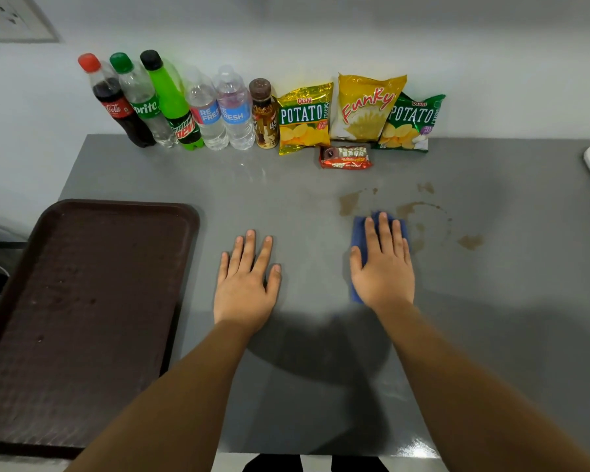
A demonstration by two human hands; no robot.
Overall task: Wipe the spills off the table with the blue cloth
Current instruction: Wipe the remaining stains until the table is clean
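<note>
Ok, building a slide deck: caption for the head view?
Right hand presses blue cloth flat beside brown spills on grey table; left hand rests flat.

Grey table (304,386), smooth top, and it's busy along the back edge: a row of six bottles (181,107) stands upright, shoulder to shoulder, then three snack bags (358,114) propped beside them. Just in front of the bags lies a red snack bar (345,157), flat. Left side, a dark brown tray (82,318) sits on the surface, overhanging the near edge. Right of centre, brown spills (349,202) blotch the top, and the blue cloth (358,233) lies flat right beside them.
</note>
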